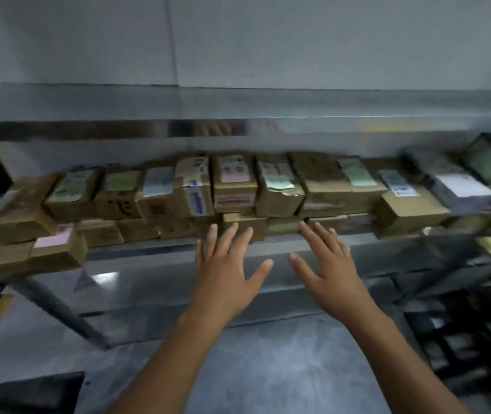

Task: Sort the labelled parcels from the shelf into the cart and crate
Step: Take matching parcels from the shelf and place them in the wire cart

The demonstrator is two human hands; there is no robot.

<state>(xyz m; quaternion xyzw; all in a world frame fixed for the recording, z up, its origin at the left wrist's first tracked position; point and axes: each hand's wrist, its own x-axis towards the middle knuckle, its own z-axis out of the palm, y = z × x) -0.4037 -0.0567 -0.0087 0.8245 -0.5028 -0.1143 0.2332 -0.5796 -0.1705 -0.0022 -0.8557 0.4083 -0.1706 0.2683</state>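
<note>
Up close, two bare forearms stretch forward and slightly inward over the grey concrete floor (pixel 268 369). The left hand (pixel 226 264) and the right hand (pixel 327 264) lie palm-down side by side and apart. Their fingers are straight and spread, thumbs angled toward each other, and neither holds anything. Both hover over the front lip of the grey metal shelf (pixel 154 255), fingertips reaching the lower layer of the brown cardboard parcels (pixel 233 189); whether they touch cannot be told. The parcels sit in two stacked rows along the shelf, most topped with pale green, blue or pink labels. Beyond them runs an upper grey shelf board (pixel 238 106), then a plain grey wall (pixel 268 40).
</note>
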